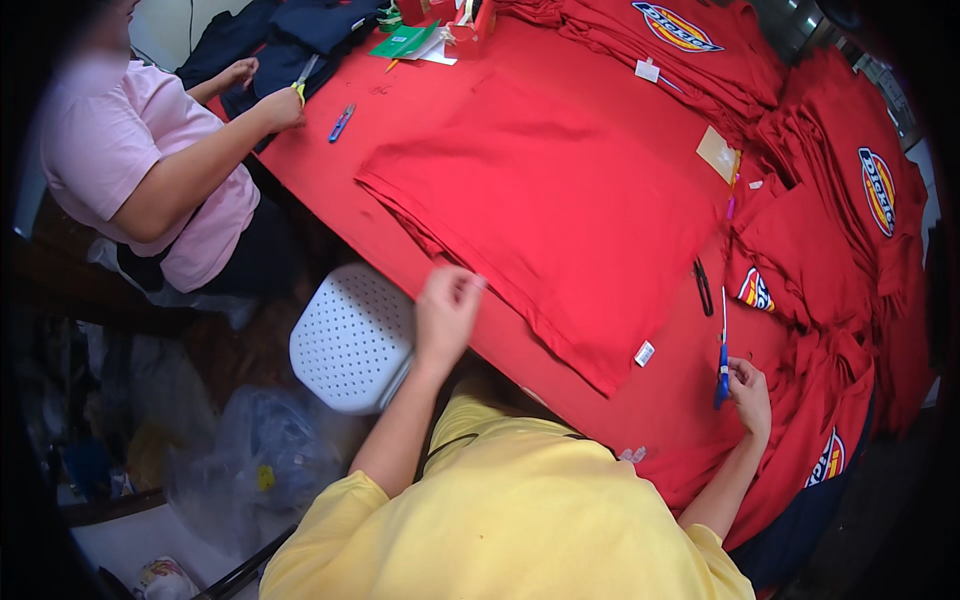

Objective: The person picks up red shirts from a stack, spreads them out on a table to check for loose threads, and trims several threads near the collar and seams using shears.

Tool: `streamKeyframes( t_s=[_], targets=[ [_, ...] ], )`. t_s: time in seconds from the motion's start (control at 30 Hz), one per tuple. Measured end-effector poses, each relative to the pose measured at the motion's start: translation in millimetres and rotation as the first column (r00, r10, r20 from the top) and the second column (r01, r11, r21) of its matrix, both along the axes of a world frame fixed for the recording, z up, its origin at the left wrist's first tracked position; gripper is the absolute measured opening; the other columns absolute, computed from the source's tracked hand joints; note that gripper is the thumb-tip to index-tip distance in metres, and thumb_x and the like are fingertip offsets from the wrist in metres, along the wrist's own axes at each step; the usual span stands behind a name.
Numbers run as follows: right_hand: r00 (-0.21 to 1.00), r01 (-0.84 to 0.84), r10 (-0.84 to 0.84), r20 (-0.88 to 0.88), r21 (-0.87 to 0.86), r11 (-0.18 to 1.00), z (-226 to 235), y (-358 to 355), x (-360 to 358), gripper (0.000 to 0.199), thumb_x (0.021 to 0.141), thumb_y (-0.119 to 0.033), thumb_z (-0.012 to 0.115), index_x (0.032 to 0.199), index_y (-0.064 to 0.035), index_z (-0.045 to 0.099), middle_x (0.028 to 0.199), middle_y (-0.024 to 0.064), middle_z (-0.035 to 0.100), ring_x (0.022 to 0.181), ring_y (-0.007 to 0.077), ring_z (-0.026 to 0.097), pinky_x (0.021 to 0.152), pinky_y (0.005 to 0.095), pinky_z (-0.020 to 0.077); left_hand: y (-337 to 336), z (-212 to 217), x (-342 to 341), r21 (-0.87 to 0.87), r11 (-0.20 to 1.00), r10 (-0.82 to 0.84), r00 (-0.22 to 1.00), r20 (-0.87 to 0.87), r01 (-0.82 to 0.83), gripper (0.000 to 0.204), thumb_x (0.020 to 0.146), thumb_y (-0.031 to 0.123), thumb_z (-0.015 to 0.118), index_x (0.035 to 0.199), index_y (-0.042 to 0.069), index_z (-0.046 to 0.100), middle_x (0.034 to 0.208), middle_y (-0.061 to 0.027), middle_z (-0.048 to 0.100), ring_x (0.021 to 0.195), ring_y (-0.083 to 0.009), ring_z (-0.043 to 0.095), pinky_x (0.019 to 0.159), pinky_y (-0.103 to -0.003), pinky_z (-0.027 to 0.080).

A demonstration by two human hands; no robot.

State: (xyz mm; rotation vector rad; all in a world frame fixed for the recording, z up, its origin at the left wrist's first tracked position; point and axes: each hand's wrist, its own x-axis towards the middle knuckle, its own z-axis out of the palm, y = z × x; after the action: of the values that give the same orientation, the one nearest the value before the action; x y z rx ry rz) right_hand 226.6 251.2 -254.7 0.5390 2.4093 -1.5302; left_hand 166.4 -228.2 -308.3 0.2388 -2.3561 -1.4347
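Observation:
A red garment (560,220) lies spread flat on the red table (345,205), its lower edge toward me. A small white label (644,353) shows at its near right corner. Beside its left lower edge is my left hand (447,312), fingers pinched together and slightly blurred; what is between them, if anything, is too small to make out. My right hand (750,396) grips blue-handled scissors (722,375) at the handles, blades pointing away from me. Black thread snips (703,287) lie just left of the scissors' blades.
Piles of red garments with printed patches (800,215) line the right side. A co-worker in pink (190,170) holds yellow-handled scissors (300,88) over dark cloth at the far left. Blue snips (341,123) lie nearby. Left of me stand a pale perforated stool (350,335) and plastic bags (260,450).

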Motion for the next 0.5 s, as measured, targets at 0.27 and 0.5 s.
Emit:
streamKeyframes(
  t_s=[0.27,0.5],
  targets=[
    [0.946,-0.321,0.260,-0.193,-0.461,0.827,7.0,-190.5,-79.6,0.045,0.088,-0.008,0.061,0.130,0.0006,0.048,0.099,0.0109,0.063,0.088,0.0175,0.065,0.080,0.0313,0.0535,-134.3,-3.2,-120.1,-0.338,0.898,0.388,0.871,0.301,-0.283,0.041,0.092,0.041,0.058,0.088,0.001,0.063,0.090,-0.0213,0.066,0.088,-0.0390,0.063,0.075,-0.048,0.047],
    [0.780,-0.540,0.486,-0.394,-0.031,0.841,-51.5,-321.2,-137.2,0.047,0.082,-0.014,0.062,0.126,-0.0014,0.051,0.106,0.0196,0.064,0.098,0.0295,0.065,0.087,0.0383,0.0508,-157.9,-2.8,-139.6,-0.496,0.862,0.284,0.912,0.297,-0.107,0.040,0.089,0.041,0.062,0.080,0.002,0.063,0.081,-0.0213,0.067,0.080,-0.0415,0.064,0.071,-0.051,0.048]
  ],
)
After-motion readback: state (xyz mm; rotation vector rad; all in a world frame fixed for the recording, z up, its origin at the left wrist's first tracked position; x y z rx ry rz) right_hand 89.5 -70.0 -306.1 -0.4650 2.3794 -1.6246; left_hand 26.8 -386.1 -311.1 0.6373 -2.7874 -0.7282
